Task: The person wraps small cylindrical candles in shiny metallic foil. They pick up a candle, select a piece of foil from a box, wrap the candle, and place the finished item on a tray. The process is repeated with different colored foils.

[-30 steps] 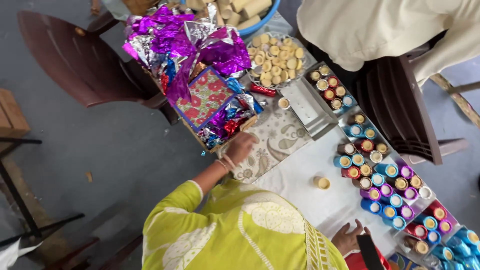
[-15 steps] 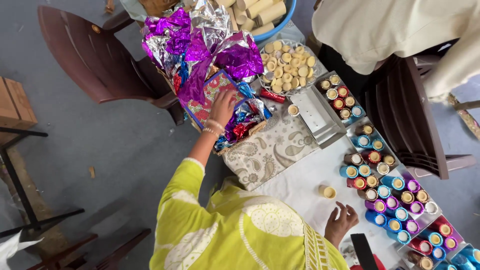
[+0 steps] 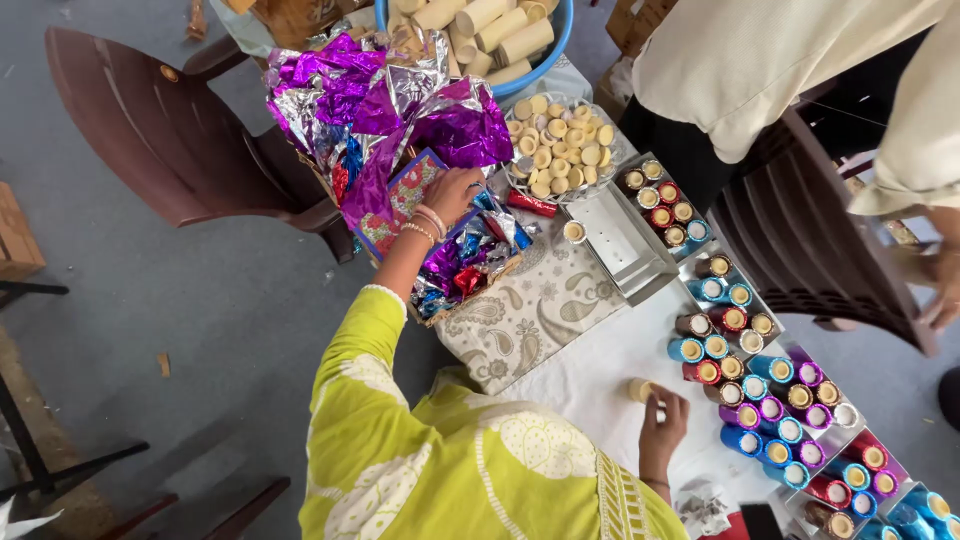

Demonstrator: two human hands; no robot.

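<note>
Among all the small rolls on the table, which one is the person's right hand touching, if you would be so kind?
The lone bare beige roll on the white cloth, at the right hand's fingertips. The foil-wrapped rolls stand clustered in trays beside it, untouched.

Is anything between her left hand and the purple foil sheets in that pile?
Nothing visible. The left hand already rests at the edge of the foil pile, above the box of wrapped pieces. The right hand touches a bare tube.

bare white tabletop [image 3: 600, 375] open, foil-wrapped tubes [image 3: 770, 400] crowding right, foil heap [image 3: 390, 110] behind

Left hand [image 3: 455, 192] outstretched, right hand [image 3: 663, 418] curled low.
</note>
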